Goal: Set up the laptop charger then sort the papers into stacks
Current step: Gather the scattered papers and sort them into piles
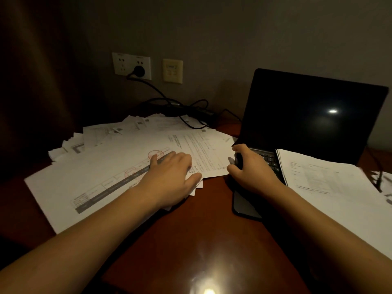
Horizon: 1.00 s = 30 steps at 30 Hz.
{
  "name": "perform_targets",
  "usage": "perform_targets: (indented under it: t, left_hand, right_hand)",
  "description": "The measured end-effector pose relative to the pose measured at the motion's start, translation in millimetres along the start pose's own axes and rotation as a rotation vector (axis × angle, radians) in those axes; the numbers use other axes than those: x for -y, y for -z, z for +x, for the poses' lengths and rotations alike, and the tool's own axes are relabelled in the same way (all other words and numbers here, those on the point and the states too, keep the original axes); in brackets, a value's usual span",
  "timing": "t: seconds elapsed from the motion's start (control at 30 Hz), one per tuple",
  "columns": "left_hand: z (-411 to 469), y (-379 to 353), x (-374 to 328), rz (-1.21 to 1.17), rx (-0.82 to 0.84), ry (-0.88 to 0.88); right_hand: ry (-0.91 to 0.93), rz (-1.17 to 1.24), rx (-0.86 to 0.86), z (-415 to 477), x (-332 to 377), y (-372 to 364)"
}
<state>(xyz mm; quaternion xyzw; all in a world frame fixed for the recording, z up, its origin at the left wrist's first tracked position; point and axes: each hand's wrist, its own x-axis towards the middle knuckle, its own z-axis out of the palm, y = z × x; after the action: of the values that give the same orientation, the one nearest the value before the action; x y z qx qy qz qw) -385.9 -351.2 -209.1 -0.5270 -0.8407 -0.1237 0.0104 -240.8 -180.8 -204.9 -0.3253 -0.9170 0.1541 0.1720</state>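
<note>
My right hand (pixel 250 168) curls round what seems the charger plug (pixel 238 159), touching the laptop's (pixel 314 111) left edge; my left hand (pixel 171 172) lies flat on papers (pixel 84 177) further left.

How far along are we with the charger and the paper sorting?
Done: the plug sits in the wall socket, cable trailing onto the desk. In hand: the right hand grips a dark object at the left edge of the laptop, possibly the connector; I can't confirm. Remaining: the papers lie fanned loose under the flat left hand, a sheaf lies across the keyboard.
</note>
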Motion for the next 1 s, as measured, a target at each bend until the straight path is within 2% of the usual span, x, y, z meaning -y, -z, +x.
perform_targets:
  t: [0.07,0.13,0.27,0.47,0.6,0.8,1.0]
  left_hand:
    - [-1.0,1.8,0.3,-0.005,-0.011,-0.002]
    - [-0.4,1.8,4.4,0.039,0.046,0.014]
    - [0.1,2.1,17.2,0.046,0.142,0.089]
    - [4.4,2.2,18.7,0.008,0.135,0.079]
    - [4.2,11.4,22.7,-0.005,0.117,0.135]
    - [-0.7,9.3,42.5,0.050,0.187,0.159]
    - [-5.1,11.4,44.1,0.034,0.176,0.136]
  right_hand:
    - [0.065,-0.115,0.030,1.0,-2.5,1.1]
    - [0.120,-0.210,0.106,1.1,-0.4,0.3]
    - [0.151,-0.244,0.183,-2.6,18.2,-3.4]
    - [0.142,-0.111,0.189,-12.4,38.9,2.1]
    - [0.084,0.071,0.123,-5.1,39.5,0.8]
    - [0.086,-0.136,0.248,-0.9,57.5,0.5]
    - [0.068,0.046,0.134,4.5,69.6,-13.3]
